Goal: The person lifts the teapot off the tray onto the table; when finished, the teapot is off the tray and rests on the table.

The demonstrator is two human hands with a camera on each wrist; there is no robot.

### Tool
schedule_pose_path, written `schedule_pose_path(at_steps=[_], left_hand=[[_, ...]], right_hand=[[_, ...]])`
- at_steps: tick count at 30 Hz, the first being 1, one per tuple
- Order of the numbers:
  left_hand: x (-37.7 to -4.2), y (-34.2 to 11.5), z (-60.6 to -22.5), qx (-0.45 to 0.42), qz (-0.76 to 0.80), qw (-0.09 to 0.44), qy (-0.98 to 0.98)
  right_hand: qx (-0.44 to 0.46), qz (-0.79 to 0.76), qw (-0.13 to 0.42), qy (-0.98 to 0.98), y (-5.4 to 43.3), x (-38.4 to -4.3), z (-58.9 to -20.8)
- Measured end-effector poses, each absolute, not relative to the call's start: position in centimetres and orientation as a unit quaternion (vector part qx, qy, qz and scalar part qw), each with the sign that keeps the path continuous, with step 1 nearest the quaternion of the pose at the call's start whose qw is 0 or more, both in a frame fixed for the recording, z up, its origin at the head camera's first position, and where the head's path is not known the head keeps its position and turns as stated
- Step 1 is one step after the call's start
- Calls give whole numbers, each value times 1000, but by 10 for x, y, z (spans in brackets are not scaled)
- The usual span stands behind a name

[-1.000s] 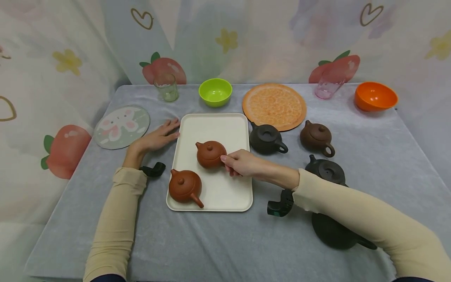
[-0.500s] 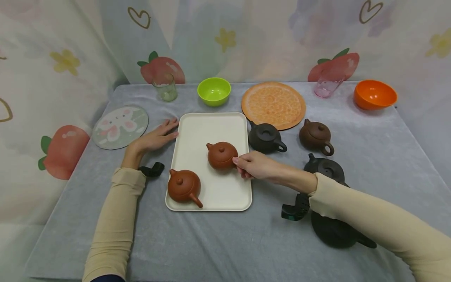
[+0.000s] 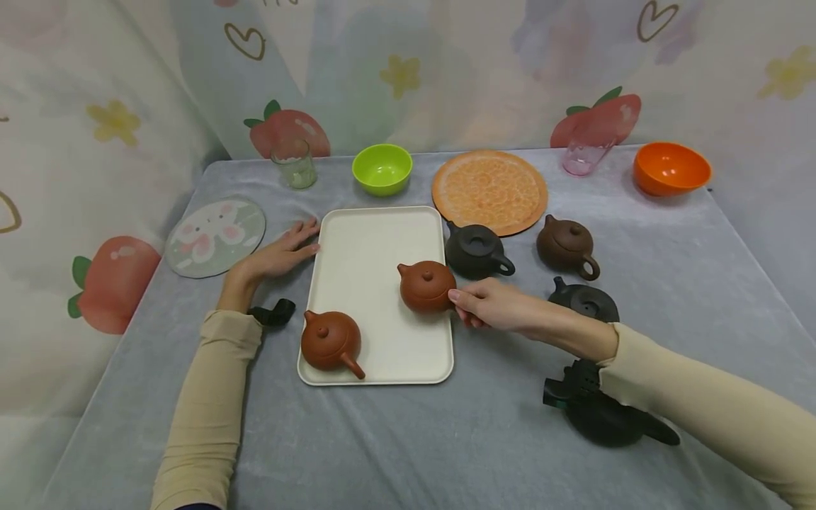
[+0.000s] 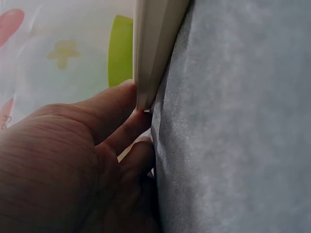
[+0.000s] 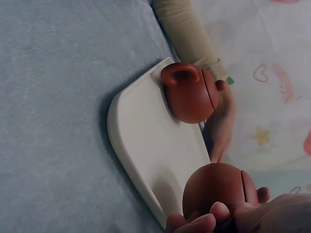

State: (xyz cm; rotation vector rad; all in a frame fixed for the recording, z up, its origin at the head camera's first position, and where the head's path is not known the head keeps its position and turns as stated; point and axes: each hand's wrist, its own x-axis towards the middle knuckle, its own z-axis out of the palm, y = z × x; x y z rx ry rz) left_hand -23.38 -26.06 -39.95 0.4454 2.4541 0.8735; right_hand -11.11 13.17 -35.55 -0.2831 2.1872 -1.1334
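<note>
My right hand (image 3: 500,306) pinches the handle of a reddish-brown clay teapot (image 3: 426,287), which hangs over the right side of the cream tray (image 3: 372,230). In the right wrist view its shadow falls on the tray below, and fingers hide the handle. Another reddish-brown teapot (image 3: 330,343) sits in the tray's near left corner, its handle toward the lower right. My left hand (image 3: 273,259) rests flat on the cloth beside the tray, with fingertips at its left rim; the left wrist view shows the thumb and fingers (image 4: 109,104) against that outer wall.
Right of the tray are a black teapot (image 3: 477,252), a dark brown teapot (image 3: 565,246), and two more black teapots (image 3: 583,301), partly behind the right arm. Along the back stand a green bowl (image 3: 382,170), an orange round mat (image 3: 489,191), an orange bowl (image 3: 671,168) and two glasses (image 3: 295,166).
My right hand has carried the reddish-brown teapot rightward from the tray's middle to its right edge. The left hand stays at the tray's left rim.
</note>
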Motion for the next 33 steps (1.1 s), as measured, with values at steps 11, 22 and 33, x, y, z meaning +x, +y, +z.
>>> schedule_pose_path(at_steps=[11, 22, 33], left_hand=[[-228, -257, -394, 167, 324, 242, 899], [-233, -263, -402, 164, 315, 245, 902], [-234, -262, -404, 160, 316, 244, 903]], right_hand=[[-110, -428, 324, 837, 164, -101, -354], [-95, -411, 325, 846, 191, -93, -355], [-79, -403, 321, 853, 204, -89, -363]])
